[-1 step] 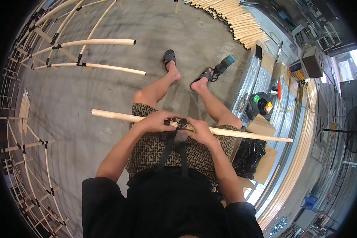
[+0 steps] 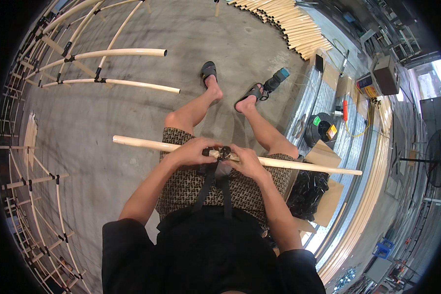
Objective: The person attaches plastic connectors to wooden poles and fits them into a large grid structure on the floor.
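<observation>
A long cream-coloured pipe (image 2: pixel 308 166) lies across my lap, its ends sticking out past both thighs. Around its middle sits a black pipe joint (image 2: pixel 224 153). My left hand (image 2: pixel 193 151) is closed at the joint's left side, fingers over the pipe. From the right, my right hand (image 2: pixel 249 161) closes on the joint's other side, fingertips against it. The fingers hide part of the joint, so I cannot tell how its halves sit.
A cordless power tool (image 2: pixel 278 79) stands by my right foot. An open cardboard box (image 2: pixel 327 201) of black parts is at my right, near a black spool (image 2: pixel 321 130). Pipe frames (image 2: pixel 98 78) with black joints stand at left; stacked pipes (image 2: pixel 299 27) lie at the far right.
</observation>
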Tool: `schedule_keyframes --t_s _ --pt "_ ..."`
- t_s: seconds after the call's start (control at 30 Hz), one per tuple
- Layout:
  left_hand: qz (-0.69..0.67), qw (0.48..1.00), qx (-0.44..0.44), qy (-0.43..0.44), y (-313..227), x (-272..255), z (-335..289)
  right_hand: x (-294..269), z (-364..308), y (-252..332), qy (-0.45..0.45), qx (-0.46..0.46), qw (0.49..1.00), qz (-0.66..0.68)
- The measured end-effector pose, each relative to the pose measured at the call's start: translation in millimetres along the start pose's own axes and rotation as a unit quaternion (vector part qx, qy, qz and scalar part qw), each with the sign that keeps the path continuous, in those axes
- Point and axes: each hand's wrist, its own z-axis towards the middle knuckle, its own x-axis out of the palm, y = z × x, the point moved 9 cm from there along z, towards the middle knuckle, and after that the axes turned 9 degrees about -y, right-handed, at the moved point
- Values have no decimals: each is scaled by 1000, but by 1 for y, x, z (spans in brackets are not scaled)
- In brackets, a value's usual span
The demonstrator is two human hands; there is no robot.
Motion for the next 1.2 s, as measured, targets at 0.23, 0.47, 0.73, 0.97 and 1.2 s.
schedule_keyframes --t_s 0.23,0.47,0.73,0.97,1.2 --pt "-40 993 -13 -111 -15 7 -13 4 2 -15 -14 10 1000 2" --pt "-49 990 -2 -134 -32 6 -9 4 4 -21 -27 3 996 83" --pt "12 990 35 -135 -53 3 -9 17 11 -51 135 155 906 370" --pt "57 988 6 -141 -47 4 -6 26 23 -61 161 211 890 371" --pt "64 980 -10 -187 -50 9 -16 28 25 -61 150 220 882 388"
